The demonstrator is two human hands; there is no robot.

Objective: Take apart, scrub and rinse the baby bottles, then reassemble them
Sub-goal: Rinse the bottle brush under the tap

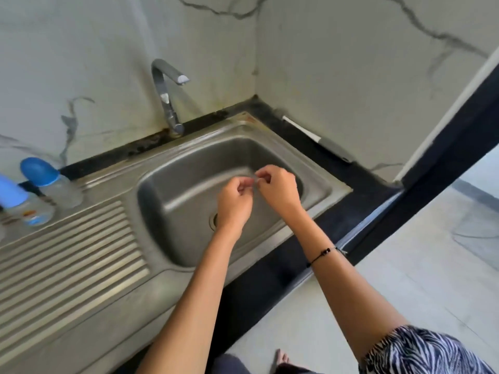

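Over the sink basin [318,190], a small pale item [254,180], blurred and not identifiable, is pinched between left hand [234,202] and right hand [278,188], fingers curled narrow on it. Two baby bottles [52,182] with blue caps are stood capped on the steel surface [81,265] left of the basin, well apart from both hands. No water is seen at the tap [168,95]. Risk judged: the item could be dropped toward the drain [214,219] if the pinch slips.

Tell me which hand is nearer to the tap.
Left. The left hand is over the sink basin, in front of the tap and slightly to its right; the right hand is farther right.
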